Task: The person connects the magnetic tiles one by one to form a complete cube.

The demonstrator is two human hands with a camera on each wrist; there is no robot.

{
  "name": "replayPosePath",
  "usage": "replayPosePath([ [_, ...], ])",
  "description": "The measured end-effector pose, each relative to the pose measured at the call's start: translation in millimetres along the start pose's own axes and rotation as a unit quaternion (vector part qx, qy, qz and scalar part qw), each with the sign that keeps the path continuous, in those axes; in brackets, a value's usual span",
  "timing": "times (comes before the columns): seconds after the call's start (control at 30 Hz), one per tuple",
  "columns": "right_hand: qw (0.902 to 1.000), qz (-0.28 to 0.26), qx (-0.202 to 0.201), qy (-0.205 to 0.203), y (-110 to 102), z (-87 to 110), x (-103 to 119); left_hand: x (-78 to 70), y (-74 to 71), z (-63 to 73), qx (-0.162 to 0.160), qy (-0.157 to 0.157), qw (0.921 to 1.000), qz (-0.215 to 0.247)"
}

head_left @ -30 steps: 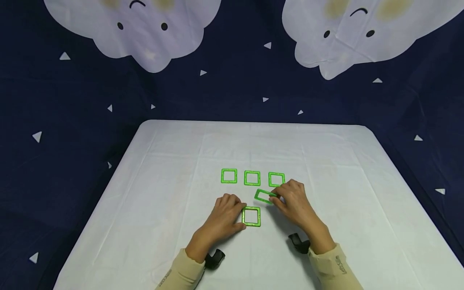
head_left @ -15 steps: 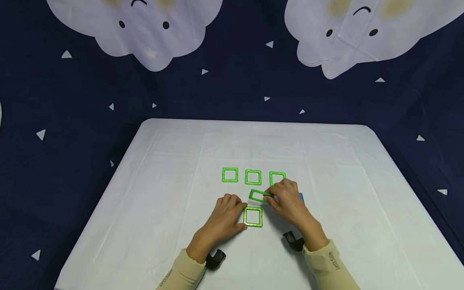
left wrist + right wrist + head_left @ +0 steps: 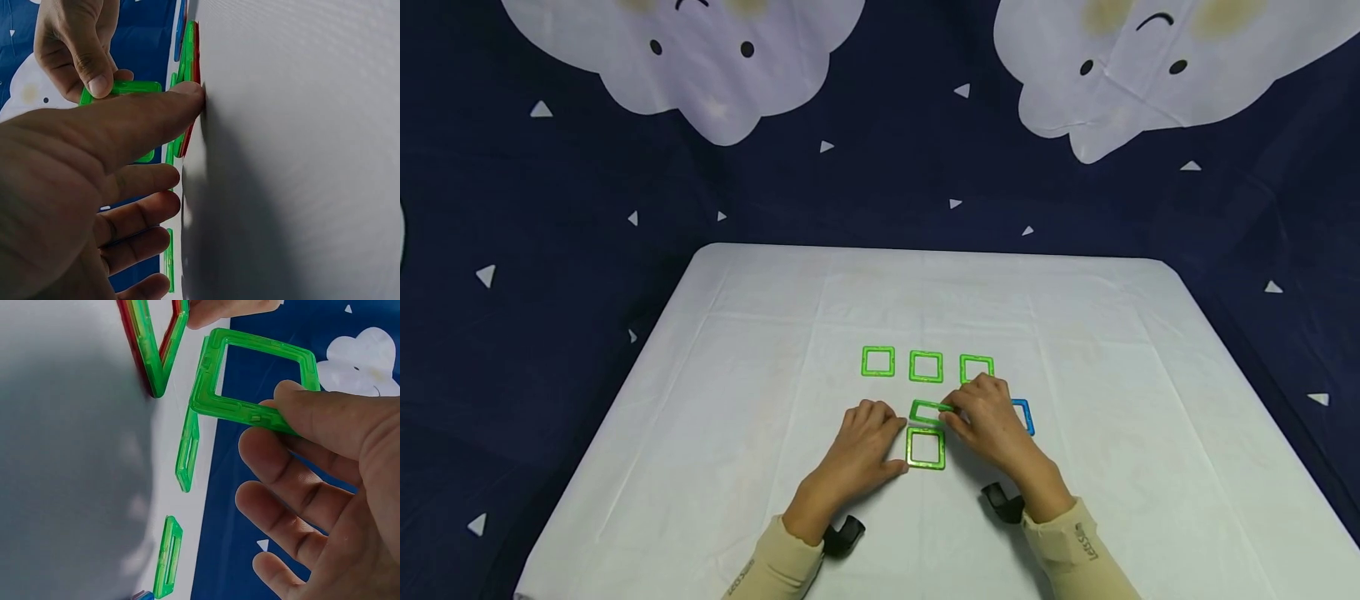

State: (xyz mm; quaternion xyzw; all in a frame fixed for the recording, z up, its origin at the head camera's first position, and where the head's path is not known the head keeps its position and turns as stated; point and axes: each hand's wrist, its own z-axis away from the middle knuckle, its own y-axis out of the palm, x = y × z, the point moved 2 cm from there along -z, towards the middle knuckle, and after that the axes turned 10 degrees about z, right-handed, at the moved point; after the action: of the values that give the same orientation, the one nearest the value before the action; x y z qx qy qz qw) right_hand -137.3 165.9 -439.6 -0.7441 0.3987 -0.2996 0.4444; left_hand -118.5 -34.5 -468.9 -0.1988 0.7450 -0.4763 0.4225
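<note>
Your right thumb and forefinger pinch one side of a green square frame (image 3: 237, 413), with the other fingers of that right hand (image 3: 988, 421) loosely bent beneath it. You've got it tilted, raised off the table, and just beyond a second green square (image 3: 926, 466) lying in front of you; from your right wrist, white cloth shows between the two. Over to your left hand (image 3: 867, 446): fingers spread and nearly straight, clasping nothing, forefinger and thumb at the near square's left corners. How firmly they press, I can't tell. Look low from your left wrist and there's a red layer (image 3: 196, 53) underneath that near square.

Out past your fingers, three more green squares make a row: the left one (image 3: 878, 373), the middle one (image 3: 927, 380), and the right one (image 3: 977, 358), its near edge partly behind your right hand. A blue piece (image 3: 1030, 417) peeks out to the right of your knuckles. Black mounts sit at your wrists, below pale sleeves. It's all on a white-covered table (image 3: 775, 333), and behind that hangs a dark blue backdrop (image 3: 887, 183) with clouds and small white triangles.
</note>
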Motion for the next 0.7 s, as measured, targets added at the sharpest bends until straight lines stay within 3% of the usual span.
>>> replayPosePath([
  [0.7,0.9996,0.017,0.021,-0.001,3.7,1.6,2.6,-2.7,-1.6,0.4,-0.003,-0.001,0.9999,-0.010],
])
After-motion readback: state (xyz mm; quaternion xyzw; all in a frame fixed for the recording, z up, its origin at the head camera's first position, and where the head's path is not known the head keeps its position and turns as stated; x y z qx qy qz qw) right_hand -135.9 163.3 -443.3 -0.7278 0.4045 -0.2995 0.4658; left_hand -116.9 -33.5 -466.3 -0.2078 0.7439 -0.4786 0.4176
